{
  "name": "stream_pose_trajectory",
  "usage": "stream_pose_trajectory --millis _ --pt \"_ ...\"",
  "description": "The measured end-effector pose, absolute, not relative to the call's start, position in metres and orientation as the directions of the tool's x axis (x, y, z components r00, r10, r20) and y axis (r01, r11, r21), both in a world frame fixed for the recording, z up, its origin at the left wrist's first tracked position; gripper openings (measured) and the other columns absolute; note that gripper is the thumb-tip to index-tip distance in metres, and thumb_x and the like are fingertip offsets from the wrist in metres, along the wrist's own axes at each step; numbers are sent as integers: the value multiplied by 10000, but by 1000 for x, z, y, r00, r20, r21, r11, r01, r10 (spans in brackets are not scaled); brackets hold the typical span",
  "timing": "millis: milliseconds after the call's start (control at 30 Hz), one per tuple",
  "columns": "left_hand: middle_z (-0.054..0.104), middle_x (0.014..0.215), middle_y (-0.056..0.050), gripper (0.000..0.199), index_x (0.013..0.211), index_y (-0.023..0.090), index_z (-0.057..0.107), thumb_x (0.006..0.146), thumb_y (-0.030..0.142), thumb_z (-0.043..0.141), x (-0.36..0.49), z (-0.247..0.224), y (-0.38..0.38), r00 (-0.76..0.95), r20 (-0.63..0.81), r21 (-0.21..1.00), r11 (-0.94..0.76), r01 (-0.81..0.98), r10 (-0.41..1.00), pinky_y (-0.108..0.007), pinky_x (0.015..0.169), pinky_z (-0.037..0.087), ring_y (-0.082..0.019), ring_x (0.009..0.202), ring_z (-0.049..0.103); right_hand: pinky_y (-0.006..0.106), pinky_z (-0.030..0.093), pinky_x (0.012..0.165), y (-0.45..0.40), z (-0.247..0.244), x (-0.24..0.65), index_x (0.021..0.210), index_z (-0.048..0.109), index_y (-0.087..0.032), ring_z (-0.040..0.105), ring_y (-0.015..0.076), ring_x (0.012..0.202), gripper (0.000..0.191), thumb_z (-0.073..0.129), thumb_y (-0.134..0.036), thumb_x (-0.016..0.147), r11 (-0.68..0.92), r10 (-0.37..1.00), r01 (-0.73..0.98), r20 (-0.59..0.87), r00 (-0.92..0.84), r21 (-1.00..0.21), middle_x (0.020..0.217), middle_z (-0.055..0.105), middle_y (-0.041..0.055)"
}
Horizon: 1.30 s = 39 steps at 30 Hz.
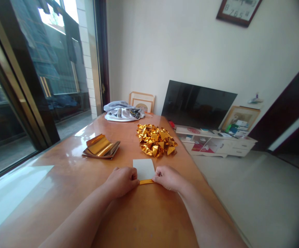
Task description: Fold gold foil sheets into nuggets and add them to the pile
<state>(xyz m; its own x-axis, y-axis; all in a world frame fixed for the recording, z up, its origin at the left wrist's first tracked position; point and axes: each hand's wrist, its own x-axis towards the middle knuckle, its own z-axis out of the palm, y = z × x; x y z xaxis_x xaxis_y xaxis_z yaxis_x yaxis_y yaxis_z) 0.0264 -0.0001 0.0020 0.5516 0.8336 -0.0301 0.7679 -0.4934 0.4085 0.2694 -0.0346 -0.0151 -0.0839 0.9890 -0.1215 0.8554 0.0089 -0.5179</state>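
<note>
Both hands [144, 179] are closed in a pinch on the near edge of a white-backed gold foil sheet [144, 169], the left at its left end and the right at its right end. The sheet lies flat on the worktop [48, 193], white side up, with a narrow gold strip folded along the edge between the hands. Polished wood extends from the left hand to the worktop's left edge, well apart, beside a glass door [61, 58]; the right edge lies nearer the right hand. Just ahead of the sheet, slightly right, sits a heap of folded gold foil pieces [156, 140]. Ahead and left lies a stack of foil sheets [100, 147]. Folded clothing [122, 112] lies farther ahead. Both forearms reach forward from the lower corners, angled inward, wrists low.
</note>
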Motion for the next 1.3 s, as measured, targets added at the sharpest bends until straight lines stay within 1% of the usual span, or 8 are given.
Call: stream_pose_trajectory --millis 167,267,433,667,900,1067,1167,1300 --pt "692 774 15 157 766 229 600 846 361 570 26 4 -2 581 -11 348 -542 765 814 -313 716 343 -177 706 598 228 264 538 -36 -12 268 798 672 -199 550 116 639 194 666 -391 824 13 989 868 -123 -85 -497 728 677 -27" --pt "701 857 -3 83 860 236 618 827 308 593 28 6 -5 598 63 299 -587 753 799 -344 781 357 -206 801 616 227 267 544 -37 -10 267 804 671 -198 548 116 646 193 664 -390 830 12 989 873 -124 -83 -487 739 676 -24" --pt "661 1064 -48 306 1080 259 646 827 127 534 38 9 -16 706 145 234 -717 657 694 -348 853 394 -238 1018 589 223 273 553 -38 -9 266 819 672 -204 544 112 650 177 670 -381 826 9 989 882 -128 -78 -471 751 683 -30" --pt "617 969 -64 230 939 235 704 910 147 494 52 15 -27 807 28 147 -801 580 590 -323 788 431 -227 916 581 223 267 549 -38 -8 265 820 673 -216 553 109 652 167 661 -382 837 2 989 902 -132 -66 -433 755 692 -39" --pt "621 1010 -86 278 948 211 705 959 174 430 54 22 -34 811 -41 100 -805 585 584 -343 798 465 -237 925 592 235 266 547 -40 0 263 829 671 -236 565 117 666 193 669 -429 842 -24 990 932 -140 -28 -360 772 695 -46" --pt "628 1018 -102 261 980 211 708 943 179 452 53 21 -38 820 -22 65 -818 572 571 -383 789 478 -253 889 596 255 289 577 -46 10 262 823 665 -238 607 151 714 216 685 -453 832 -57 991 959 -132 21 -279 805 711 -17" --pt "629 1021 -103 273 1007 221 710 951 187 445 52 18 -39 825 23 38 -825 564 565 -409 804 474 -261 887 590 274 318 627 -53 21 257 883 659 -227 646 195 809 158 649 -384 864 -66 995 974 -83 49 -217 888 733 28" --pt "623 1015 -104 245 983 223 709 938 189 471 51 18 -40 824 21 35 -824 566 566 -411 805 465 -259 891 583 296 373 679 -70 37 246 979 673 -238 692 225 869 181 505 -291 940 57 998 991 -8 -58 -119 925 754 53"
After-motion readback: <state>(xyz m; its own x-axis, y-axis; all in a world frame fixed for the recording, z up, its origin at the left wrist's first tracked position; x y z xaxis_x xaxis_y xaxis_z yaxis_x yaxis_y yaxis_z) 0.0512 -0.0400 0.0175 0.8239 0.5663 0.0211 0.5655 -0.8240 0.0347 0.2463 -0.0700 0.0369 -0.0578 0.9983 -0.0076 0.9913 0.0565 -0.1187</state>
